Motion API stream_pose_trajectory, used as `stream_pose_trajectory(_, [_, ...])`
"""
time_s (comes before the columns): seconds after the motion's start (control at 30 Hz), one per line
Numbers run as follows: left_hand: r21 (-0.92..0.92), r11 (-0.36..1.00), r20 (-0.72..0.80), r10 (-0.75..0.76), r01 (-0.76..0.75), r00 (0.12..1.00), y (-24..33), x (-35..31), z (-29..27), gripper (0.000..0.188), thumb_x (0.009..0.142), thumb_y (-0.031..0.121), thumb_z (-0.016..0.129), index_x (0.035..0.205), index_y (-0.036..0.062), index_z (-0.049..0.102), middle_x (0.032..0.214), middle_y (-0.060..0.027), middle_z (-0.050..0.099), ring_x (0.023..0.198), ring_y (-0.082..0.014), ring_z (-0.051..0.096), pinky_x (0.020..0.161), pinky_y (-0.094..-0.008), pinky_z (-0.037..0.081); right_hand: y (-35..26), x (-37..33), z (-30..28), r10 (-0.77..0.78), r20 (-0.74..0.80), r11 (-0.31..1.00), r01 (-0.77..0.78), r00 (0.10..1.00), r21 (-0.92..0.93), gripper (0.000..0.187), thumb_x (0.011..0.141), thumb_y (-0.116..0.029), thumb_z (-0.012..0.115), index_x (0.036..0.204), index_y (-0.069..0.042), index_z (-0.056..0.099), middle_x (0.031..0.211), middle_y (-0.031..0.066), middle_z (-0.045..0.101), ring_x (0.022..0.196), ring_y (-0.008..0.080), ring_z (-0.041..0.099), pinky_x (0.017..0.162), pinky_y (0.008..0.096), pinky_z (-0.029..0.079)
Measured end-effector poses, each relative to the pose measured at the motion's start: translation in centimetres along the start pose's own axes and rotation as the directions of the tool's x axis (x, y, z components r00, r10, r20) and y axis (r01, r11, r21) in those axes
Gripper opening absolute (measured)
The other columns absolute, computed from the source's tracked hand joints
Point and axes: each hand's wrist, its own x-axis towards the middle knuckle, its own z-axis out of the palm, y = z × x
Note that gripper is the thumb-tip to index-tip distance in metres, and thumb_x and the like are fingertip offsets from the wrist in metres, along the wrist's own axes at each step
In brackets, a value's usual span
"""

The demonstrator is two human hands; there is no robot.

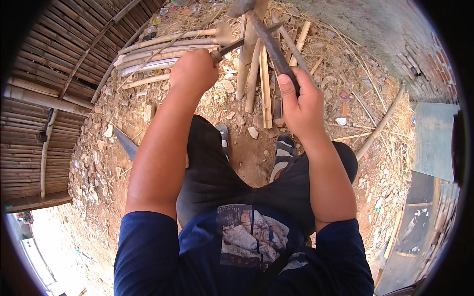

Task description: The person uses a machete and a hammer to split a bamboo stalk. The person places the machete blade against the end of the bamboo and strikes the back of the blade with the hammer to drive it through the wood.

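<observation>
My left hand (194, 71) is closed round the handle of a long-bladed knife (231, 47). Its blade reaches right and away from me, across an upright piece of wood or bamboo (247, 59). Whether the blade is sunk into that piece, I cannot tell. In my right hand (302, 106) is a hammer (276, 52), gripped by its dark handle with the thumb along it. The hammer's head is raised at the top edge, above the blade and the upright piece, and is partly cut off.
Split bamboo strips (265, 86) lie beyond my feet, and longer poles (163, 52) are stacked at the far left. A saw-like blade (125, 143) rests left of my leg. Bamboo walling (39, 143) stands left, a plastered brick wall (385, 39) right. Stones and straw litter the ground.
</observation>
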Motion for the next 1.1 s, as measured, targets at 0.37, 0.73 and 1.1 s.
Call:
stream_pose_trajectory(0.37, [-0.031,0.999,0.034,-0.029,0.03,0.999,-0.1,-0.2,0.2,0.046,0.09,0.047,0.068,0.099,0.0023,0.074,0.093,-0.0208,0.074,0.091,-0.0389,0.072,0.081,-0.0486,0.057,2.2,-0.3,0.9,0.059,0.225,0.989,-0.027,0.973,-0.146,0.031,0.105,-0.035,0.056,0.104,-0.004,0.059,0.072,0.0186,0.065,0.068,0.0427,0.066,0.06,0.0482,0.049])
stream_pose_trajectory(0.73, [-0.098,0.995,0.222,0.053,-0.032,0.974,-0.6,1.1,-0.2,0.051,0.082,0.049,0.075,0.099,0.0009,0.077,0.092,-0.0194,0.075,0.092,-0.0362,0.073,0.084,-0.0456,0.057,2.6,-0.3,0.5,0.093,0.316,0.966,-0.01,0.944,-0.257,0.031,0.103,-0.036,0.059,0.107,-0.006,0.061,0.073,0.0187,0.066,0.069,0.0423,0.067,0.06,0.0502,0.049])
stream_pose_trajectory(1.1, [-0.119,0.992,0.171,0.057,-0.037,0.984,-1.4,1.5,-0.1,0.048,0.084,0.047,0.075,0.101,0.0019,0.076,0.096,-0.0201,0.075,0.094,-0.037,0.071,0.084,-0.0462,0.055,3.1,0.3,-3.1,-0.225,-0.134,0.959,0.244,0.965,0.144,0.033,0.106,-0.034,0.058,0.108,-0.001,0.061,0.068,0.0048,0.058,0.057,0.0159,0.058,0.054,0.0327,0.045])
